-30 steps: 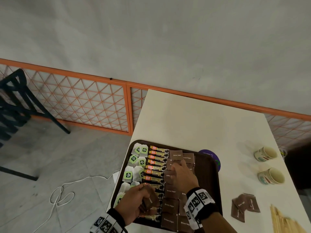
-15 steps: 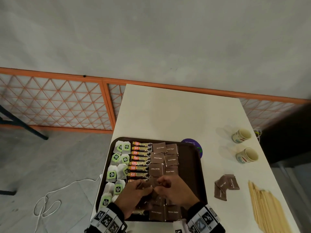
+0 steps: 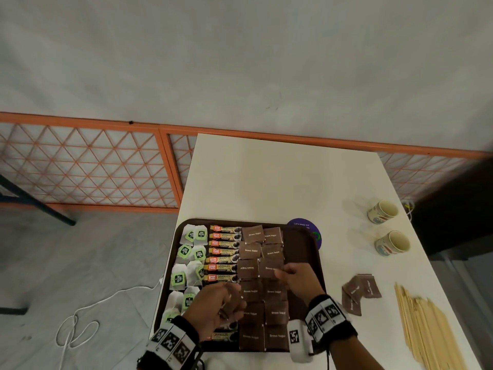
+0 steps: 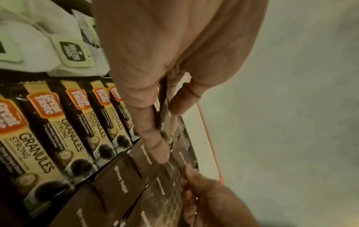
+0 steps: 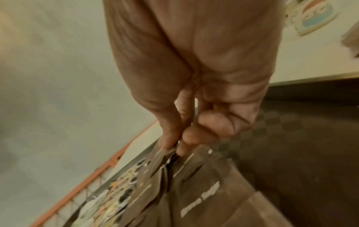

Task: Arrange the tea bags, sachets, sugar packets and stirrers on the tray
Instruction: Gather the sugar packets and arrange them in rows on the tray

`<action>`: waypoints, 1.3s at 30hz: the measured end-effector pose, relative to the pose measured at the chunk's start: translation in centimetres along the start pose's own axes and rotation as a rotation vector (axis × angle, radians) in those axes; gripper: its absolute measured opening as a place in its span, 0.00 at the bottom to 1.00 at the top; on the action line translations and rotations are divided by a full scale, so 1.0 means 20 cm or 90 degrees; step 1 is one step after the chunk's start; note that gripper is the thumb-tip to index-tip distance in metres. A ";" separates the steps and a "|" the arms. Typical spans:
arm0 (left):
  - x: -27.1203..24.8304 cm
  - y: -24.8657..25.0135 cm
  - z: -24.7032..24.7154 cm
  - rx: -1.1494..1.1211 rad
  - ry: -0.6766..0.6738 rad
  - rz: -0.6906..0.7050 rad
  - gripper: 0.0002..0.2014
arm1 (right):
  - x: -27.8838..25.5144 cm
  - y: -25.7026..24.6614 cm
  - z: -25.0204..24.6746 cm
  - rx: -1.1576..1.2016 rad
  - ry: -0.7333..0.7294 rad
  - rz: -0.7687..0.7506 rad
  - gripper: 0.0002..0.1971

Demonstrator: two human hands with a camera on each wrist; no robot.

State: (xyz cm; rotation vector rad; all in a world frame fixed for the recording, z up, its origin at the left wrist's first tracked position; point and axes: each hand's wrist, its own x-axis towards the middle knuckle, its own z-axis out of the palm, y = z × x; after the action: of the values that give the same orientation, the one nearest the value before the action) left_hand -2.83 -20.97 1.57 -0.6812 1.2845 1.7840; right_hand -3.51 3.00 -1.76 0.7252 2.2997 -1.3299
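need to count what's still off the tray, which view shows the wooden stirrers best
The head view. The wooden stirrers lie in a loose pile on the white table, right of the tray, though the frame's lower edge cuts them off. Neither wrist view shows them: the left looks at sachets and sugar packets, the right at sugar packets.

Coffee sachets [image 4: 58, 132]: "Great Taste", "GRANULES STRONG". Brown packets [image 3: 250, 267]: "Brown Sugar". Purple round sticker [image 3: 304, 226] behind tray [image 3: 301, 268]: "Let's keep our", rest unreadable. Tea bag tags [image 4: 73, 53]: dark print, illegible.
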 end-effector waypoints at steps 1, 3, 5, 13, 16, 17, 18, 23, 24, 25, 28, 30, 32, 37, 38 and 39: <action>-0.01 0.02 -0.01 -0.018 -0.006 0.000 0.19 | 0.02 0.00 -0.01 0.000 -0.005 0.018 0.05; -0.03 0.04 -0.03 -0.044 -0.027 0.000 0.22 | 0.04 0.00 -0.02 -0.040 0.031 0.043 0.07; -0.05 0.05 -0.05 -0.065 -0.051 -0.001 0.24 | 0.00 -0.01 -0.02 -0.107 0.104 0.044 0.11; -0.05 0.02 -0.07 0.073 -0.212 -0.003 0.21 | -0.34 -0.17 0.14 -0.073 -0.165 -0.177 0.06; -0.01 -0.04 -0.06 0.264 -0.121 0.046 0.18 | -0.35 -0.08 0.20 -0.081 -0.197 -0.121 0.10; -0.01 -0.06 -0.05 0.315 -0.069 0.066 0.16 | -0.35 -0.04 0.20 -0.088 -0.183 -0.096 0.09; -0.01 -0.07 -0.05 0.349 -0.018 0.079 0.12 | -0.33 0.00 0.21 -0.086 -0.163 -0.073 0.05; -0.02 -0.08 -0.07 0.376 0.086 0.104 0.06 | -0.20 -0.03 0.17 -0.098 -0.053 -0.055 0.04; -0.02 -0.08 -0.08 0.387 0.089 0.107 0.06 | -0.18 -0.04 0.16 -0.105 -0.032 -0.045 0.06; -0.02 -0.07 -0.08 0.400 0.089 0.112 0.06 | -0.17 -0.04 0.14 -0.110 -0.003 -0.033 0.09; 0.00 -0.06 -0.04 0.430 0.087 0.120 0.08 | -0.18 0.02 0.05 -0.109 0.060 0.024 0.11; 0.01 -0.07 0.00 0.435 0.075 0.121 0.10 | -0.18 0.11 -0.11 -0.135 0.118 0.055 0.11; 0.02 -0.08 0.06 0.453 0.055 0.136 0.11 | -0.16 0.23 -0.33 -0.141 0.198 0.100 0.10; 0.01 -0.09 0.31 0.579 -0.008 0.219 0.10 | -0.01 0.52 -0.74 -0.117 0.290 0.257 0.37; 0.00 -0.10 0.37 0.609 -0.022 0.229 0.10 | 0.01 0.54 -0.76 -0.128 0.273 0.275 0.43; 0.00 -0.11 0.42 0.636 -0.037 0.232 0.09 | 0.04 0.56 -0.75 -0.138 0.260 0.278 0.46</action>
State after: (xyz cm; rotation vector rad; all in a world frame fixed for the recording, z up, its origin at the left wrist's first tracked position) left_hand -0.58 -12.72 3.30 0.1795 2.0815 1.1416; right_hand 1.63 21.05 -2.65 1.4267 2.3367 -0.7746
